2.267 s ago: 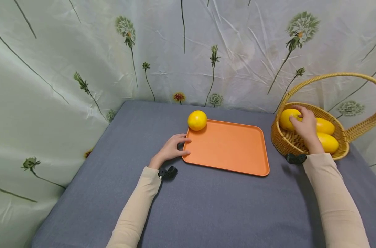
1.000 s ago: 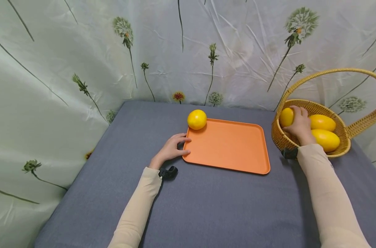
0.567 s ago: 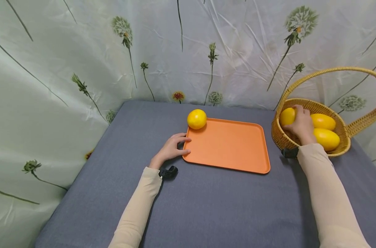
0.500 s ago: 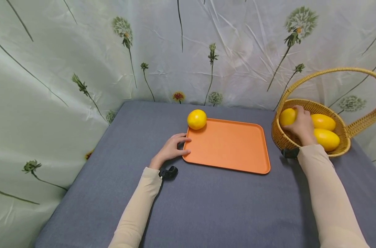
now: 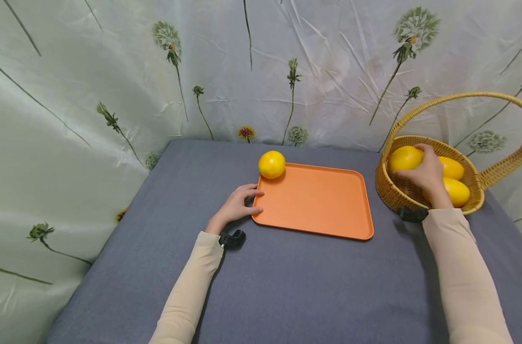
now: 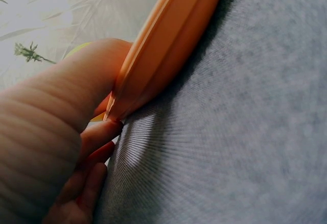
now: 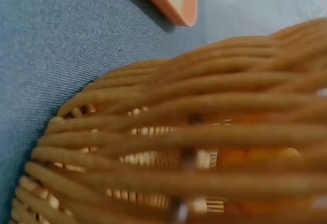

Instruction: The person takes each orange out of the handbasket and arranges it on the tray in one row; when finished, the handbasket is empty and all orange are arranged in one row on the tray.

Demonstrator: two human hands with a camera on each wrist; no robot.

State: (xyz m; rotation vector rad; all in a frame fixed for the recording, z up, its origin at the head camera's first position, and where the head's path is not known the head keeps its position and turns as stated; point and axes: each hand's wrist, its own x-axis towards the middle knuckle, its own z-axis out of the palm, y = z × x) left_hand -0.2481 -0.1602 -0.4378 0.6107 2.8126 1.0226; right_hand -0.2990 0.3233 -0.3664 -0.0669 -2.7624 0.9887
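Observation:
At the right, my right hand (image 5: 430,174) reaches into a wicker basket (image 5: 387,193) and grips a smooth yellow mango (image 5: 406,157), thumb on its near side and fingers on its far right side. Two more yellow mangoes (image 5: 457,192) lie beside it in the basket, partly behind the hand. In the right wrist view, the basket's woven wall (image 7: 153,132) hides the hand. My left hand (image 5: 237,205) holds the left edge of an orange tray (image 5: 321,200), thumb over the rim (image 6: 125,88). A rounder yellow fruit (image 5: 271,165) sits at the tray's far left corner.
A tall looped handle (image 5: 463,95) arches over the basket. The grey-blue cloth (image 5: 295,282) covers the table under tray and basket. Behind it hangs a pale curtain (image 5: 226,57) printed with dandelions.
My right hand reached deeper into the basket and closed on the mango. Over the last half second, hand and mango have shifted a little to the right. The left hand stays on the tray.

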